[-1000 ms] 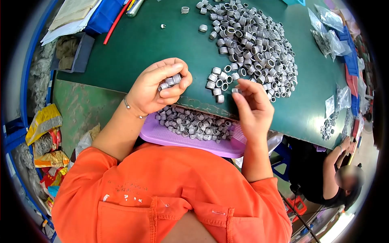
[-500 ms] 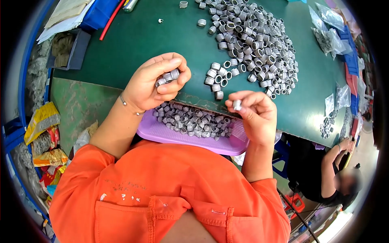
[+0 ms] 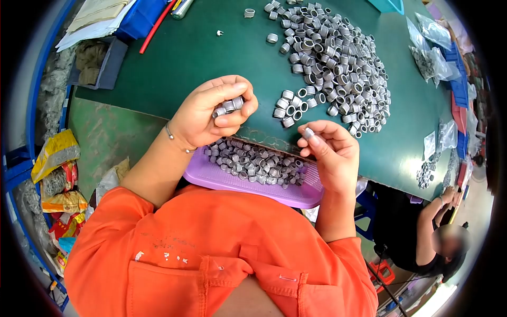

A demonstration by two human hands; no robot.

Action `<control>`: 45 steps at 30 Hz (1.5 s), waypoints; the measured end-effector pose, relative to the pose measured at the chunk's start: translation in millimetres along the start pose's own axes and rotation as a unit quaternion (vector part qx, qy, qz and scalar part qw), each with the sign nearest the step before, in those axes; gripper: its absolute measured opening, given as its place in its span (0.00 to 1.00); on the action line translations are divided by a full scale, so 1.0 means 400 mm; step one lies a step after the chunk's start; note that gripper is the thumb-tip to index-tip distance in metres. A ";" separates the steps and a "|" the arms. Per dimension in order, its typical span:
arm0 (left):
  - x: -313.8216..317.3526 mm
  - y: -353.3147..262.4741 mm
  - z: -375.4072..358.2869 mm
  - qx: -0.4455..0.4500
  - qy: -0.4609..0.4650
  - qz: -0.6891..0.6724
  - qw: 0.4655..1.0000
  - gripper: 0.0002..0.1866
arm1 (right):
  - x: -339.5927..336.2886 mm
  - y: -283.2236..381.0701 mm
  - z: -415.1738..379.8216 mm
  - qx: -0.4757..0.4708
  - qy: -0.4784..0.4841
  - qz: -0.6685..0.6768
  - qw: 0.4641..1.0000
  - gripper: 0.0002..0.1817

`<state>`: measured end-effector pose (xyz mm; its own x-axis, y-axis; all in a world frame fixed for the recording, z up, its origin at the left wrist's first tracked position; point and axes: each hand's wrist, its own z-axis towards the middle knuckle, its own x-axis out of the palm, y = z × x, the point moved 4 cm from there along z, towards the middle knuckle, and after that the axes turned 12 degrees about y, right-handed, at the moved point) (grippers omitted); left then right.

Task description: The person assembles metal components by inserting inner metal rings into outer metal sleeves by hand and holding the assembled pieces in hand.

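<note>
Several grey metal rings (image 3: 230, 106) lie in the curled fingers of my left hand (image 3: 214, 111), which hovers over the table's front edge. Between thumb and fingertips, my right hand (image 3: 335, 150) pinches a single metal ring (image 3: 308, 133). Beneath both hands is a purple plastic basket (image 3: 248, 193) holding many similar rings (image 3: 256, 162). On the green table ahead lies a small group of rings (image 3: 290, 108), with a large heap of rings (image 3: 338, 68) behind it.
A grey bin (image 3: 113, 63) with a cloth, a blue box (image 3: 140, 21) and a red rod (image 3: 157, 29) are at the left. Plastic bags (image 3: 430, 63) lie along the right side. Another person in black (image 3: 396, 222) sits at the right.
The view has shifted slightly. One ring near my right hand has left the small group on the table. The ring pinched in my right hand is now tilted differently.
</note>
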<state>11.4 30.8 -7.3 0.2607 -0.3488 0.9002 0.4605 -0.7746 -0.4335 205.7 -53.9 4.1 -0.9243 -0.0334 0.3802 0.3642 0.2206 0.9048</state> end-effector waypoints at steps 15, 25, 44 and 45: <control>0.008 0.000 0.001 0.010 -0.026 0.030 0.999 0.11 | 0.011 -0.008 -0.006 -0.095 0.095 0.130 0.982 0.06; 0.004 0.000 0.000 0.009 -0.020 0.028 0.999 0.10 | -0.006 -0.019 -0.004 -0.061 0.086 0.221 0.970 0.08; 0.020 -0.009 0.003 -0.011 -0.067 0.105 0.992 0.10 | 0.084 0.019 0.021 -0.193 -0.030 -0.579 0.792 0.12; 0.011 -0.021 0.005 0.008 -0.072 0.107 0.992 0.10 | 0.080 0.021 0.015 -0.204 -0.032 -0.578 0.789 0.11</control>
<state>10.4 36.8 0.2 0.4722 -0.4247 0.7725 0.3940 -0.6822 -0.6159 178.5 -47.2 22.7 -0.6649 0.0692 -0.7438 -0.7327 -0.2543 0.6313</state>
